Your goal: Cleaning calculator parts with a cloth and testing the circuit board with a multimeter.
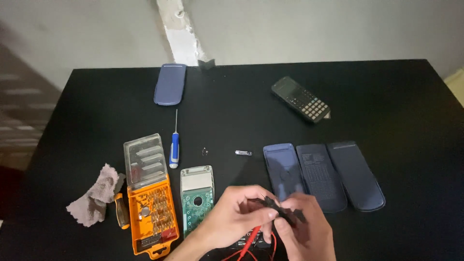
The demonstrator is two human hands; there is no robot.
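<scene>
Both hands, left hand (237, 212) and right hand (302, 227), have fingers pinched on a small black part (280, 210) just above the surface (232, 96), near the circuit board (195, 203). I'd keep it low, grip gentle, red wires (251, 244) untangled.

Both hands (270, 217) blur around a small black part (280, 210), hiding its shape. Red leads (249, 246) and the orange bit case (150, 212) run off the table's (386, 96) near edge.

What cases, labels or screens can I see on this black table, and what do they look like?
Bit set case: front left, orange tray, clear lid open.
Calculator: far right of centre, dark, small screen, pale keys.
Printed label panel: on the middle of three dark blue covers, right; text too small.
Blue cover: far edge, rounded.
</scene>
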